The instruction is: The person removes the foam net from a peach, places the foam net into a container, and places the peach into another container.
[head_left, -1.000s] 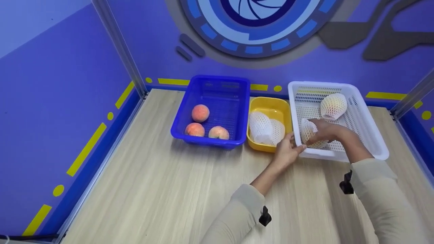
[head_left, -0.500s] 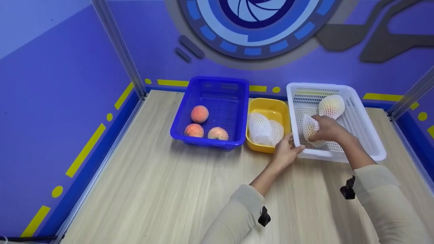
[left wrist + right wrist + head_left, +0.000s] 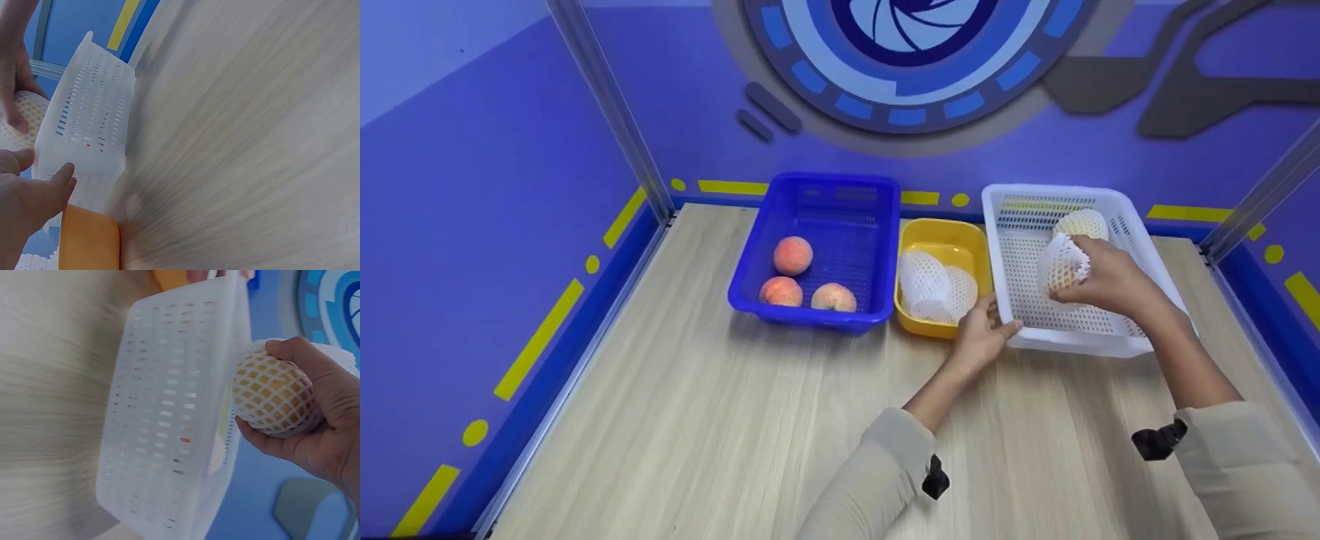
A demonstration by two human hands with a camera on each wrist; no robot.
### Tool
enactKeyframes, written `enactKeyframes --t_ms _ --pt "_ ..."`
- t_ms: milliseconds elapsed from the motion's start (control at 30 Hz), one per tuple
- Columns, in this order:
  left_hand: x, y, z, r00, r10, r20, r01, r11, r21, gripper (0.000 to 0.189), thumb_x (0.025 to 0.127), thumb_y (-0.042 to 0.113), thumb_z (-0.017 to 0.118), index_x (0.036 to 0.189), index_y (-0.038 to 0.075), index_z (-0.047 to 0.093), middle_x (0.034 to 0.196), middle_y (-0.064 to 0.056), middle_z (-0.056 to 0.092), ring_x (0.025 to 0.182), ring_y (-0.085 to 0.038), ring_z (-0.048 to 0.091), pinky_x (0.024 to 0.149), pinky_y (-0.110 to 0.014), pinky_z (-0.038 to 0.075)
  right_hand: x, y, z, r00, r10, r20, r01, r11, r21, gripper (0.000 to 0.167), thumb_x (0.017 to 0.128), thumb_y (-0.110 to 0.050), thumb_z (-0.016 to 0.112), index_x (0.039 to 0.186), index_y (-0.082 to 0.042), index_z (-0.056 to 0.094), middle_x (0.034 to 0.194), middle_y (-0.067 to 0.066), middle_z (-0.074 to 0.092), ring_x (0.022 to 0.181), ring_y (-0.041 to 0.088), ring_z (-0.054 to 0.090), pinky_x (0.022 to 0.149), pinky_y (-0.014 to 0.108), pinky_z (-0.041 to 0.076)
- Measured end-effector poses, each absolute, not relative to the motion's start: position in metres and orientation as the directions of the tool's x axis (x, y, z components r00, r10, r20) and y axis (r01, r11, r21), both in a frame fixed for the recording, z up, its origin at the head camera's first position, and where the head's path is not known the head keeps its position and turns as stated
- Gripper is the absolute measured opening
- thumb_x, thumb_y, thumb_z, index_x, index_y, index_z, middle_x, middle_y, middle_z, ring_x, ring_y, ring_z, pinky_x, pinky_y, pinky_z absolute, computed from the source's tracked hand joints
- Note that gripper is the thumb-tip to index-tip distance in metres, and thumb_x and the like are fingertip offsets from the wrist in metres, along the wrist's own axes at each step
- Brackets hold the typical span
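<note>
My right hand (image 3: 1114, 277) grips a yellowish peach in a white foam net (image 3: 273, 394), thumb on one side and fingers on the other. It is raised level with the rim of the white plastic basket (image 3: 1080, 340). Behind it in that basket lies another netted fruit (image 3: 1081, 223), partly covered by the hand. With thumb inside and fingers outside, my left hand (image 3: 981, 334) pinches the basket's rim at the near left corner. The left fingers are also close to the yellow tub (image 3: 930, 328); whether they touch it I cannot tell.
Two white foam nets (image 3: 924, 285) lie in the yellow tub, between the two baskets. Three bare peaches (image 3: 793, 256) rest in the blue basket (image 3: 810, 316) on the left. A blue panel wall (image 3: 682, 135) stands close behind the containers on the wooden table (image 3: 750, 420).
My right hand has lifted the netted peach up from the white basket's floor and moved slightly back and right. The left hand has kept its hold on the rim.
</note>
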State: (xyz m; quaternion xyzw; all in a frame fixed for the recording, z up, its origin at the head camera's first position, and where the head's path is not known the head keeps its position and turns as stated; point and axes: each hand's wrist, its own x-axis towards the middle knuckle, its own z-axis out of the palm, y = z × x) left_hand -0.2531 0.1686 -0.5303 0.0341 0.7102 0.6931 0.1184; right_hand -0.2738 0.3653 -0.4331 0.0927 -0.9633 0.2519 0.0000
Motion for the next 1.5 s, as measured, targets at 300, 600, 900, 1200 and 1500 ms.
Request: enactKeyframes --t_ms 300,600,900,1200,1500 --pt "-0.254 0.169 -0.532 -0.966 0.234 -0.113 -0.115 0.006 0.993 0.055 0.093 0.0 0.071 0.144 0.007 0.051 0.132 -0.006 0.065 0.115 -0.015 0.066 0.089 -0.022 0.057 -0.232 0.351 -0.418 -0.958 -0.206 0.201 -0.283 0.805 -0.522 0.084 0.075 -0.021 0.091 0.143 -0.001 0.045 0.123 0.021 0.056 0.094 0.033 0.059 0.066 0.017 0.048" --pt "-0.257 0.16 -0.531 -0.942 0.316 -0.116 -0.133 -0.034 0.991 0.052 0.095 0.001 0.068 0.143 0.008 0.052 0.126 0.002 0.067 0.113 -0.014 0.067 0.091 -0.026 0.057 -0.205 0.336 -0.413 -0.933 -0.21 0.291 -0.341 0.771 -0.537 0.084 0.073 -0.017 0.092 0.142 -0.002 0.048 0.124 0.017 0.058 0.097 0.027 0.058 0.071 0.008 0.044" --pt "-0.256 0.123 -0.524 -0.925 0.376 -0.056 -0.023 0.09 0.996 0.057 0.099 0.014 0.067 0.15 0.001 0.045 0.142 -0.014 0.059 0.122 -0.024 0.064 0.099 -0.03 0.054 -0.187 0.325 -0.419 -0.907 -0.253 0.338 -0.409 0.726 -0.553 0.086 0.069 -0.011 0.094 0.142 -0.004 0.049 0.126 0.013 0.059 0.098 0.019 0.055 0.077 0.007 0.042" --pt "-0.234 0.087 -0.513 -0.89 0.453 0.057 0.142 0.156 0.977 0.062 0.1 0.012 0.065 0.153 -0.003 0.037 0.147 -0.015 0.055 0.131 -0.029 0.058 0.104 -0.028 0.05 -0.18 0.305 -0.436 -0.937 -0.224 0.267 -0.345 0.705 -0.619 0.098 0.066 -0.012 0.095 0.144 -0.004 0.037 0.121 0.02 0.06 0.096 0.032 0.062 0.074 0.028 0.051" --pt "-0.218 0.047 -0.513 -0.872 0.484 0.064 0.179 0.194 0.965 0.064 0.101 0.009 0.062 0.156 -0.002 0.03 0.152 -0.02 0.048 0.135 -0.029 0.054 0.103 -0.024 0.049 -0.177 0.279 -0.455 -0.917 -0.223 0.332 -0.39 0.686 -0.614 0.089 0.061 -0.011 0.096 0.132 0.006 0.045 0.12 0.021 0.053 0.105 0.028 0.053 0.086 0.031 0.045"
